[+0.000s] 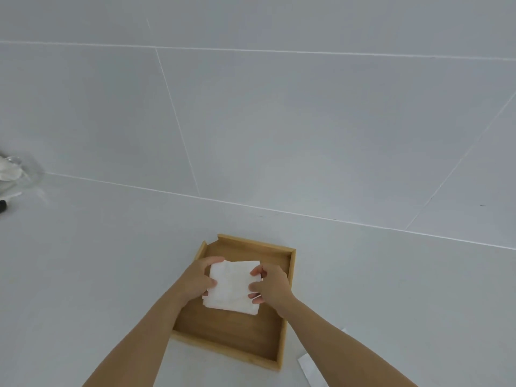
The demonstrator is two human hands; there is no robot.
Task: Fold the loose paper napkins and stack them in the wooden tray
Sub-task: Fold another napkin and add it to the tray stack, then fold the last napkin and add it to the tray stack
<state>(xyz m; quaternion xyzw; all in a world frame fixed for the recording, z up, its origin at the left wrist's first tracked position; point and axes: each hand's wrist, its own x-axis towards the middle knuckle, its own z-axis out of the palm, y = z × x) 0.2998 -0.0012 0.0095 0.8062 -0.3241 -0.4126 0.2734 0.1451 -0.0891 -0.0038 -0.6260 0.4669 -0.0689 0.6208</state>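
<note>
A square wooden tray [252,342] lies on the pale tiled floor, low in the middle of the head view. Over its far half is a stack of folded white paper napkins [233,289]. My left hand [196,277] grips the stack's left edge and my right hand [269,284] grips its right edge, fingers curled over the top napkin. I cannot tell whether the stack rests on the tray's bottom or hangs just above it. A loose white napkin [311,367] lies on the floor right of the tray, partly hidden by my right forearm.
Large grey-white floor tiles with thin grout lines stretch ahead. At the far left edge sit a clear crumpled wrapper with white things in it [11,170] and a small black object [2,205].
</note>
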